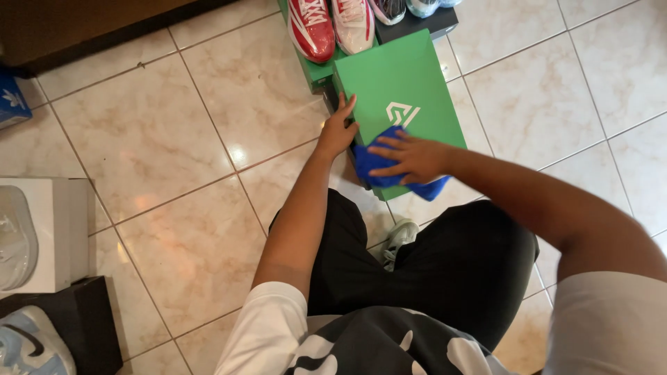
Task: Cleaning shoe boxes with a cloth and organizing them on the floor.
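**Green box lid under a blue cloth, both hands on it**

Green cardboard fills the middle of your view: a green shoe box [399,97] sits on the tiled floor [174,153] in front of your knees, lid on, with a pale emblem printed on top. Your right hand [413,158] lies flat, fingers spread, pressing a blue cloth [372,163] onto the near end of the lid; the hand's grip is released, palm down on the cloth instead of closed around it. Your left hand [338,128] rests against the box's left edge, fingers pointing up along the side. It steadies the box and clasps nothing, so that grip is loose too.

What could go wrong, as I judge it:

- The box lies on smooth, glossy tile. If you push hard with the cloth while the left hand only leans on the edge, the box may slide away from you.
- Just beyond it, a red shoe [310,28] and a pink shoe [353,24] stand on another green box. A shove forward could knock into that stack and tip the shoes off.
- Heavy pressure on the middle of the thin cardboard lid could dent it.
- Part of the cloth hangs past the near edge of the lid, so a wide stroke could drag it onto the floor.

To your left, a white box [59,232] and a black box [83,319] carry more shoes, well apart from your hands.
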